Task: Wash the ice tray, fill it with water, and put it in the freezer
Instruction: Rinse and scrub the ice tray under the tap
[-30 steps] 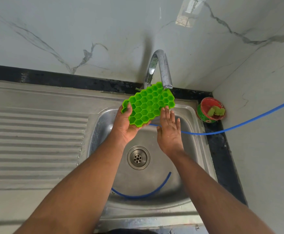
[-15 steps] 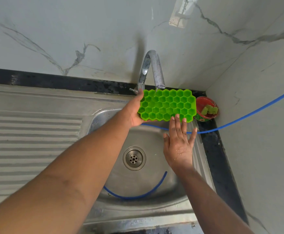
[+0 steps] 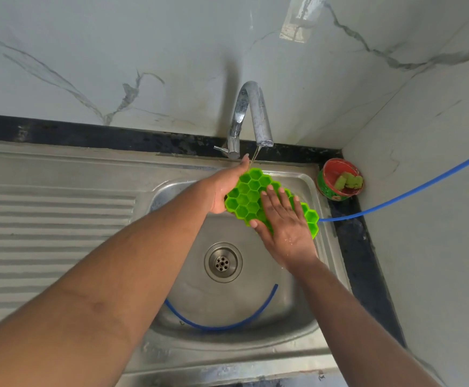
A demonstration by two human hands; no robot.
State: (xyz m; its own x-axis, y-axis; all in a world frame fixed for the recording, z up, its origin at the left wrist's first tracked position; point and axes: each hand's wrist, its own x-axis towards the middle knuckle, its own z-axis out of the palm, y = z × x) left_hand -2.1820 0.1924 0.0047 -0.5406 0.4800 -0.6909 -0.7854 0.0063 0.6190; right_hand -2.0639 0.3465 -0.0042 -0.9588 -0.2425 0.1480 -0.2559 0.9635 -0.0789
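1. Marble-look walls meet in a corner, and a steel sink (image 3: 305,317) sits in the dark-edged counter (image 3: 353,247) below them.
2. Over the basin, the left hand (image 3: 222,188) has its grip curled on the near-left end of the green honeycomb ice tray (image 3: 248,198), thumb up along the tray's far edge.
3. The right hand (image 3: 286,222) lies flat on top of the tray, fingers straight and slightly spread, pressing the cells.
4. The tray is tilted, its far corner right under the tap (image 3: 255,113), where a thin stream of water lands.
5. Below the grip lies the drain (image 3: 222,262), with a blue hose (image 3: 409,195) curving past it.
6. Right of the grip, in the corner, a red bowl (image 3: 336,191) holds green scrub pieces.
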